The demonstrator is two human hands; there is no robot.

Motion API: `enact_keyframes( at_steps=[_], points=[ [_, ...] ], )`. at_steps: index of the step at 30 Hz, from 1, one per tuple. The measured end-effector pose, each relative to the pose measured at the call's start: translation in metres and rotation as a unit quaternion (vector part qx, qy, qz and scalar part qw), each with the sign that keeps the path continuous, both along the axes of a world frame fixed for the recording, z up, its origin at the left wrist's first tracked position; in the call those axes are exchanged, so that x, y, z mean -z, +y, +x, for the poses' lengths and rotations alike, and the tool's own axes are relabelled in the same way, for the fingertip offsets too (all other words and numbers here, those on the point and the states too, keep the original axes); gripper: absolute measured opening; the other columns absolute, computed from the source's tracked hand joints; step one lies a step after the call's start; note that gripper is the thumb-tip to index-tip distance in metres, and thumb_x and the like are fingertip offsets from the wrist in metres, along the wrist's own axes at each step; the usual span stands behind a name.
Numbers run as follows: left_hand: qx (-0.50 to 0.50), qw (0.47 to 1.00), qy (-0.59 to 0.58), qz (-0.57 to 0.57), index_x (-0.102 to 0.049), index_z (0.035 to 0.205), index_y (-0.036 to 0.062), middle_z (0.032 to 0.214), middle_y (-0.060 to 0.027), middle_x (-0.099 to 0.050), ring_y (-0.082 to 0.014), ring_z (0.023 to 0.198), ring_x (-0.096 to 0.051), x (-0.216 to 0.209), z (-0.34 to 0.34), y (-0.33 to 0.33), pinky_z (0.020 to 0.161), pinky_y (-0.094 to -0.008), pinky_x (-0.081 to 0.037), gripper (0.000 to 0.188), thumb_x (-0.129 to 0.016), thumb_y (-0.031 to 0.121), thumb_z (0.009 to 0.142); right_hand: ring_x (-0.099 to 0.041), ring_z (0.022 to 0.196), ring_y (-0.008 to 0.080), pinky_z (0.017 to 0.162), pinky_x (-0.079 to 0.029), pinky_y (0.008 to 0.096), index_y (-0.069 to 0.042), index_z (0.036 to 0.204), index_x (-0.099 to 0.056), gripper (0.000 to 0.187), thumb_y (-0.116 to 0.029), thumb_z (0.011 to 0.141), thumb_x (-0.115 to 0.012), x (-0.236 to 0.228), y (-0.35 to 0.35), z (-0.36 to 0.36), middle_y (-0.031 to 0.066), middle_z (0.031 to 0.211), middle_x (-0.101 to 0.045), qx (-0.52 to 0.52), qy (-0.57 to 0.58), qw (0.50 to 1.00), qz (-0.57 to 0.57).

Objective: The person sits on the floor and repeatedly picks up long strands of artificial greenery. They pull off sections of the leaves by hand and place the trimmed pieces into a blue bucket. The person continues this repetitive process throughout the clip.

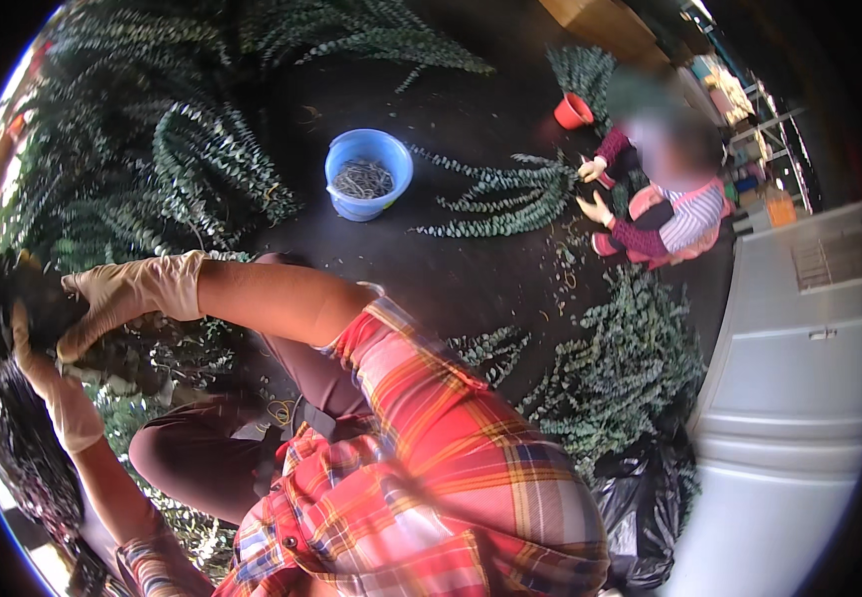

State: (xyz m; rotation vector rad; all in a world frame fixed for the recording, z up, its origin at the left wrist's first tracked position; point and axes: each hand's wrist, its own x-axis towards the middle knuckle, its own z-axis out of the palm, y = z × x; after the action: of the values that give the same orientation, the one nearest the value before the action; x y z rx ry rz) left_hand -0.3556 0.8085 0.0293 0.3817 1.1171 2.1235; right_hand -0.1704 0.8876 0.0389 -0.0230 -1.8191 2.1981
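Both my hands, in pale gloves, reach to the far left edge of the head view. My right hand is closed round the upper side of a dark, blurred bundle of leafy branches. From below, my left hand grips the same bundle with bent fingers. The bundle's outer end runs into the dark rim of the picture, so its full shape is hidden. Green eucalyptus branches lie heaped beyond my right forearm. Next to my left wrist is a mass of thin dark stems.
A blue bucket holding short cut stems stands on the dark floor. Right of it, a co-worker squats, gloved hands at a fan of eucalyptus. A red bucket, another branch pile, a black plastic bag and a white panel lie around.
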Motion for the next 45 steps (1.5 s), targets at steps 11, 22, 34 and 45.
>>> enact_keyframes(
  at_steps=[11, 22, 34, 45],
  points=[
    [0.215, 0.963, 0.147, 0.067, -0.056, 0.115, 0.0029, 0.115, -0.0073, -0.058, -0.0181, 0.102, -0.055, -0.033, 0.096, 0.131, 0.089, -0.0339, -0.043, 0.044, -0.063, 0.03, 0.082, -0.063, 0.081, 0.0241, 0.077, -0.051, 0.0288, -0.001, 0.107, -0.054, 0.068, -0.021, 0.048, -0.082, -0.039, 0.037, 0.115, 0.013, 0.089, -0.064, 0.374, -0.096, 0.883, 0.267],
    [0.502, 0.847, 0.145, -0.095, -0.051, 0.11, 0.0071, 0.101, -0.004, -0.056, -0.0154, 0.091, -0.055, 0.064, 0.273, 0.104, 0.084, -0.032, -0.045, 0.038, -0.068, 0.021, 0.079, -0.064, 0.079, 0.0187, 0.072, -0.048, 0.0297, -0.021, 0.12, -0.054, 0.041, -0.038, 0.083, -0.055, 0.138, -0.008, 0.322, 0.0079, 0.087, -0.067, 0.555, -0.328, 0.758, 0.1],
    [0.597, 0.784, 0.159, -0.065, -0.047, 0.125, 0.0075, 0.116, -0.0029, -0.054, -0.0135, 0.108, -0.048, 0.057, 0.335, 0.047, 0.093, -0.0293, -0.037, 0.054, -0.068, 0.027, 0.079, -0.06, 0.074, 0.0138, 0.061, -0.051, 0.0296, -0.003, 0.097, -0.061, 0.024, 0.004, 0.074, -0.065, 0.256, -0.111, 0.385, 0.0044, 0.088, -0.064, 0.737, -0.149, 0.639, -0.162],
    [0.615, 0.785, 0.076, 0.009, -0.051, 0.118, 0.0024, 0.104, -0.0016, -0.059, -0.01, 0.095, -0.054, 0.038, 0.333, 0.049, 0.088, -0.0276, -0.042, 0.047, -0.069, 0.023, 0.079, -0.049, 0.093, 0.0167, 0.08, -0.043, 0.0299, -0.008, 0.115, -0.048, 0.046, -0.015, 0.074, -0.068, 0.255, -0.097, 0.446, 0.0045, 0.103, -0.053, 0.77, -0.18, 0.607, 0.076]
  ],
)
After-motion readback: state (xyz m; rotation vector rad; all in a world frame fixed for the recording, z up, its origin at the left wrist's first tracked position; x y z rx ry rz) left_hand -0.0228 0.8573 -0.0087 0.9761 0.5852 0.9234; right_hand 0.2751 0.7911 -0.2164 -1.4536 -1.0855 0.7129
